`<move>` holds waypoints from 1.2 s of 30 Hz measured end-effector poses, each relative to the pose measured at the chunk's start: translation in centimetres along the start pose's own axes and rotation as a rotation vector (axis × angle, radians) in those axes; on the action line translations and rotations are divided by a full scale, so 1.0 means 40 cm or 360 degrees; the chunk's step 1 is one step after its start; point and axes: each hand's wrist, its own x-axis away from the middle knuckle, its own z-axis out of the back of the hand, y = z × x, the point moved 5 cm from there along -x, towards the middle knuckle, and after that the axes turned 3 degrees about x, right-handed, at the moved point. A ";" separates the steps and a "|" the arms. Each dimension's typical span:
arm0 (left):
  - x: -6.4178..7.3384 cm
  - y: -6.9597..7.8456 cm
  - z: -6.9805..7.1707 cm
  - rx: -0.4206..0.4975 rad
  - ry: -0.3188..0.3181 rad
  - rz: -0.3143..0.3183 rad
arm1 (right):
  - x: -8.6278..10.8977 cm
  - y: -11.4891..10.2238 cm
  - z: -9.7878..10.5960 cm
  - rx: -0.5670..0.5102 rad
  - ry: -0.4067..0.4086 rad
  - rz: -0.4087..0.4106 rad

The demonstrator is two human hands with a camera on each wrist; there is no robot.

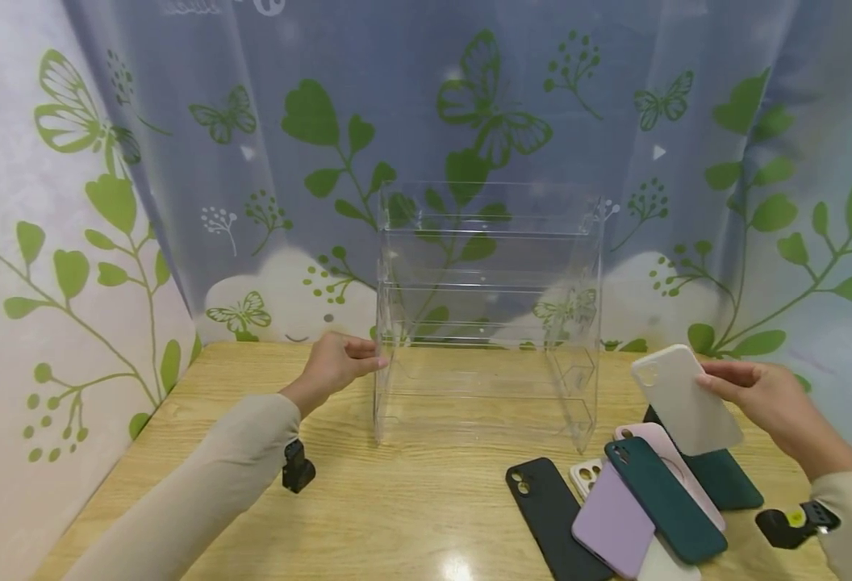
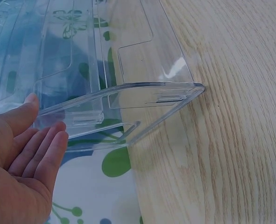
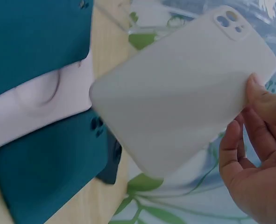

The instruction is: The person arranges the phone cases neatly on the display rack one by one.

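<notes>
On a wooden table [image 1: 368, 516], a clear rack [image 1: 487, 323] is pinched at its left edge by the left hand [image 1: 335, 365]. Phone cases [image 1: 666, 500] are piled nearby; above them, a white case [image 1: 687, 403] is pinched by the right hand [image 1: 770, 399].

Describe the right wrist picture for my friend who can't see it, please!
A right hand pinches a white phone case by its edge, camera holes showing in one corner. Beside it, a pale pink case and two dark teal cases overlap on a wooden table, with a leafy cloth behind.
</notes>
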 end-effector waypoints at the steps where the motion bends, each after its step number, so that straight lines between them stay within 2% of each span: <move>1: 0.000 0.000 0.000 -0.0001 0.0000 -0.0001 | -0.002 -0.011 -0.002 -0.0015 0.0004 0.0009; 17: -0.003 -0.005 -0.001 0.0007 -0.0016 -0.0012 | -0.041 -0.243 -0.006 -0.0351 0.0139 0.0146; 27: 0.002 0.001 0.002 0.0018 -0.0012 -0.0021 | -0.097 -0.415 -0.012 -0.0260 0.0273 0.0319; 36: 0.003 0.005 0.002 0.0000 0.0009 -0.0025 | -0.126 -0.538 -0.037 -0.0378 0.0335 0.0421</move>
